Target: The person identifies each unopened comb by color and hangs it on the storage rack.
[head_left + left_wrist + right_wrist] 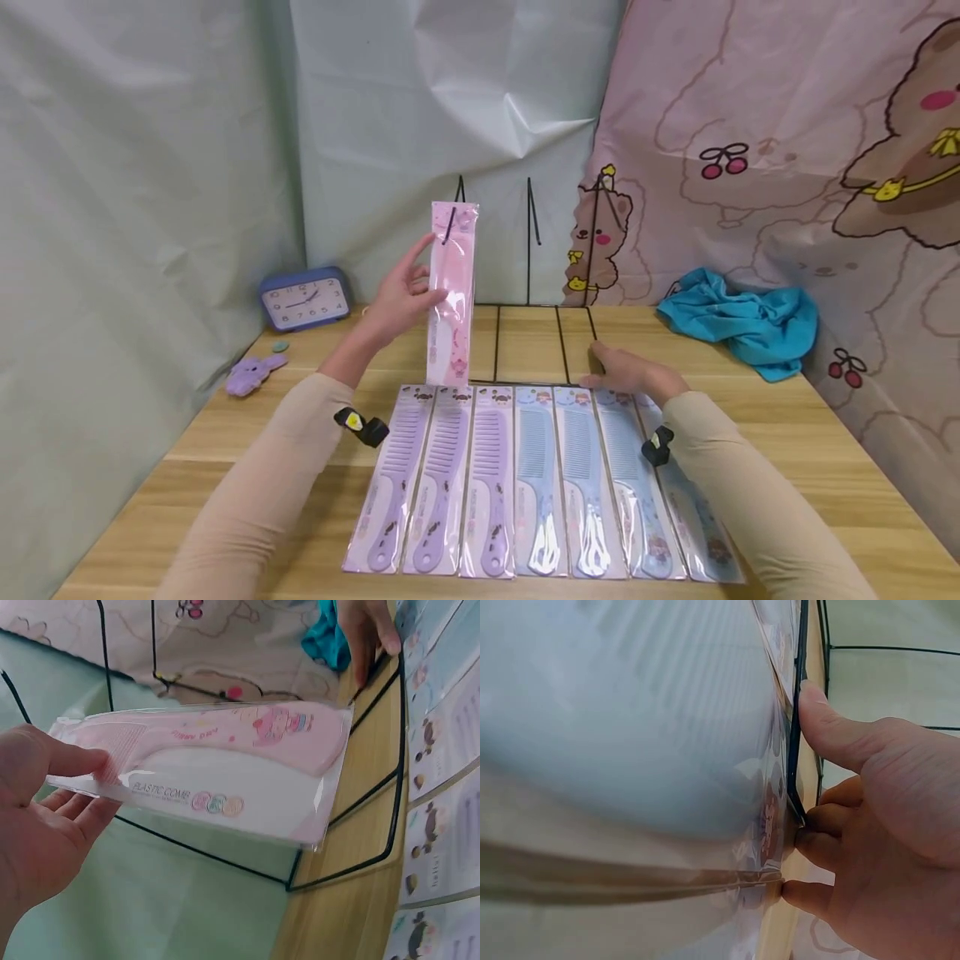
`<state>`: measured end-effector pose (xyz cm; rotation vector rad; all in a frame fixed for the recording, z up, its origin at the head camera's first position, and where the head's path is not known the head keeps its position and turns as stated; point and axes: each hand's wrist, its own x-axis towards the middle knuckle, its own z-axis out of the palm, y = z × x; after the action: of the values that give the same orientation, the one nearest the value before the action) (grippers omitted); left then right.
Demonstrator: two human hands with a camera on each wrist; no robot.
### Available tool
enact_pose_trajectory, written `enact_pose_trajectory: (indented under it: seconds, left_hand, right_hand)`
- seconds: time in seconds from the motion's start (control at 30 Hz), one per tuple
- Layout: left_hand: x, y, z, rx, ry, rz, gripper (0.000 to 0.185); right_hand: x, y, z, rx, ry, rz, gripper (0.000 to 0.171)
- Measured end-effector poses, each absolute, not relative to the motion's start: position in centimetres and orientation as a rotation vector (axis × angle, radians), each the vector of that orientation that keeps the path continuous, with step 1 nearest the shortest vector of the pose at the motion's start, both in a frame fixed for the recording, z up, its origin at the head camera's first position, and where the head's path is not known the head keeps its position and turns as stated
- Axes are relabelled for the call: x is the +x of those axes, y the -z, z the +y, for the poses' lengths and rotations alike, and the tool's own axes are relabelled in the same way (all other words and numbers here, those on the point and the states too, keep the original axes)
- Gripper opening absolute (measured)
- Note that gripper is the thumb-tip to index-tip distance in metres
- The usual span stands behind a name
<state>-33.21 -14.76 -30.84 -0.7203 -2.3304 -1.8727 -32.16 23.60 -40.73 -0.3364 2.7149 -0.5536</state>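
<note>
A pink comb in a clear packet (452,300) hangs upright from a front hook of a black wire display rack (497,342). My left hand (405,293) holds the packet by its side edge, thumb over the front, as the left wrist view also shows. My right hand (630,371) grips the front right corner of the rack's base. In the right wrist view its thumb (821,724) presses the black wire, with the other fingers bent around the corner. Packaged purple combs (491,467) and packaged blue combs (536,467) lie in a row before the rack.
On the left stand a blue clock (305,300), a small green disc (280,346) and a purple plush-like item (253,373). A crumpled teal cloth (742,321) lies back right. Two further rack hooks rise behind. Curtains close in the wooden table (225,467).
</note>
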Motion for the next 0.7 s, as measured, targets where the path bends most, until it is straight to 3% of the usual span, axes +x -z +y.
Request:
enact_pose_trajectory:
  seconds: [0.37,0.7]
  left_hand:
    - [-39.2,30.8,-13.9,-0.529,1.824,-2.372,0.096]
    - [-40.3,31.0,-13.5,-0.575,1.757,-2.4,0.094]
  right_hand:
    - [-32.1,40.7,23.3,-0.316,0.574,2.707,0.091]
    - [-32.0,40.7,23.5,-0.283,0.563,2.717,0.09]
